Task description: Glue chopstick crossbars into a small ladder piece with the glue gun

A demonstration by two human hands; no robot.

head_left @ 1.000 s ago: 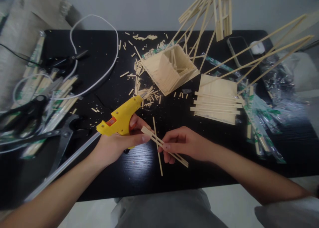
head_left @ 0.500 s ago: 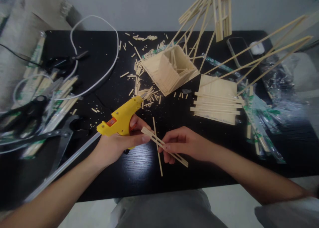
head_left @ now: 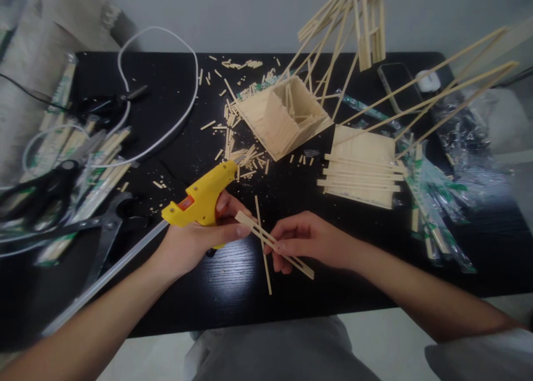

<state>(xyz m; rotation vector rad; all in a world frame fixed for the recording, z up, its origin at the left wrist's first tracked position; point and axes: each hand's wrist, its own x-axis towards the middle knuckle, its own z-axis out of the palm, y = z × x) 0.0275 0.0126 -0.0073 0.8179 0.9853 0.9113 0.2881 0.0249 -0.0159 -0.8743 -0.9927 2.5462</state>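
Observation:
My left hand [head_left: 189, 245] is wrapped round a yellow glue gun [head_left: 204, 195] whose nozzle points up and right; its thumb also presses on the upper end of a pair of joined thin wooden sticks [head_left: 256, 232]. My right hand [head_left: 310, 239] pinches those same sticks near their middle, just above the black table [head_left: 233, 281]. A single loose stick [head_left: 263, 247] lies on the table under them.
A box built of sticks [head_left: 283, 117] and a flat stick panel [head_left: 362, 167] lie farther back. Long stick frames [head_left: 437, 89] rise at the right. Scissors [head_left: 41, 189], pliers [head_left: 106, 225], a white cable [head_left: 166, 81] and wrapped chopsticks [head_left: 437, 203] lie around. A phone [head_left: 395, 84] rests at the back right.

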